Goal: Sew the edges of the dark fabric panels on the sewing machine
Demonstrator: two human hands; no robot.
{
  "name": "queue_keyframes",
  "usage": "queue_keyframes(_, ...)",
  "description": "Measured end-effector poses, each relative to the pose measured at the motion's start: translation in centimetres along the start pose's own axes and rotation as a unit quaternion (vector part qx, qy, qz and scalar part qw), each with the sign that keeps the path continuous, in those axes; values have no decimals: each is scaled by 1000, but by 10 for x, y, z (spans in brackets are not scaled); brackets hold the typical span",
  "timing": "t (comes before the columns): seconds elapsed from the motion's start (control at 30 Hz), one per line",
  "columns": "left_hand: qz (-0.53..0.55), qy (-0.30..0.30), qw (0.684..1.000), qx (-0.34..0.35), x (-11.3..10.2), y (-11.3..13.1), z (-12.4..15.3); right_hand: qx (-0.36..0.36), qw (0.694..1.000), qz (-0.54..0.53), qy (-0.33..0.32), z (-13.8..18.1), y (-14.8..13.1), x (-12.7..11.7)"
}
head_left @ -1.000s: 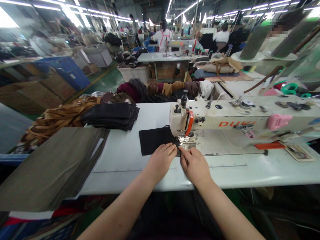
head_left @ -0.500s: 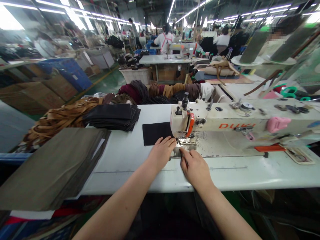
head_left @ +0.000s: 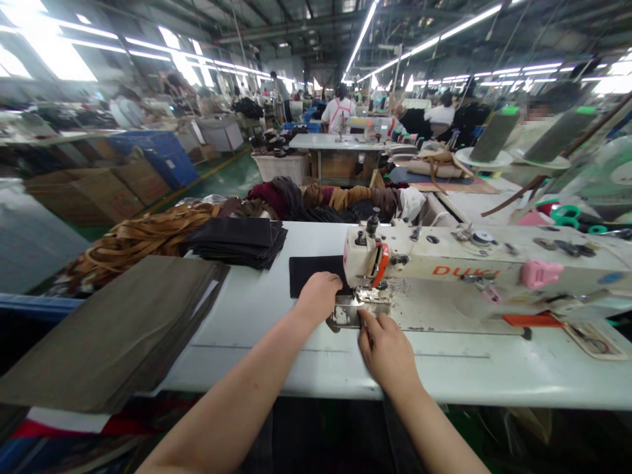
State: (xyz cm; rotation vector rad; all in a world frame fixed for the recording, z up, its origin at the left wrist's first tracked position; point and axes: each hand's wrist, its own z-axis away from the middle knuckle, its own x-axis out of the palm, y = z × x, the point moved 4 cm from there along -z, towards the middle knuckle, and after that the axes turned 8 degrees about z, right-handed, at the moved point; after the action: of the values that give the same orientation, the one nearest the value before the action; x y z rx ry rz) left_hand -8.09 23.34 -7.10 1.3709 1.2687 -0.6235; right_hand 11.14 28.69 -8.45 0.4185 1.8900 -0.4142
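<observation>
So, a black fabric piece (head_left: 313,274) is laid flat on the white table (head_left: 257,316), just at 9 o'clock of the sewing machine (head_left: 444,263) head, with its right end tucked under the presser foot area. The left hand (head_left: 318,296) is rested on the near right corner of that fabric, fingers curled down and pressed onto it, so nothing is really pinched, it's more held flat. The right hand (head_left: 388,339) is placed at 6 o'clock of the needle, fingers bent with the tips set against the metal plate (head_left: 348,315); whether anything is gripped between them can't be told from here, the tips are kind of hidden.

Other stuff around: a stack of black pieces (head_left: 239,240) is sat at about 10 o'clock of the hands, near the fabric but not touching it. A big pile of grey-brown sheets (head_left: 123,329) is spread over the table's left end at 9 o'clock. Tan straps (head_left: 133,240) are heaped behind that, at 10 o'clock. A pink clip (head_left: 540,272) is seen on the machine arm at 3 o'clock, and an orange strip (head_left: 530,320) is lying just below it. Other people are seated at tables far back at 12 o'clock.
</observation>
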Motion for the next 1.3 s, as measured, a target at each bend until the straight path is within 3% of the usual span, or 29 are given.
queue_keyframes(0.2,-67,75,991,-89,-14,-45,-34,-23,998,-5,50,4,4,13)
queue_keyframes(0.3,-78,55,991,-95,-18,-57,-49,-42,995,-8,95,4,10,23)
queue_keyframes(0.43,-73,14,992,-104,-26,-65,-59,-60,992,-7,107,4,17,38)
queue_keyframes(0.57,-42,-20,989,-139,-34,-75,-54,-55,989,-13,134,3,24,51)
queue_keyframes(0.73,31,-27,979,-200,-47,-91,-20,-77,986,-18,145,2,27,64)
queue_keyframes(0.87,84,42,966,-239,-59,-93,12,-57,988,-19,143,2,26,58)
queue_keyframes(1.03,129,155,940,-274,-74,-91,38,-75,994,-4,85,2,22,38)
queue_keyframes(1.2,157,314,880,-319,-116,-119,55,-55,995,-7,80,4,21,35)
queue_keyframes(1.3,214,391,828,-340,-144,-144,60,-53,995,-12,85,5,22,41)
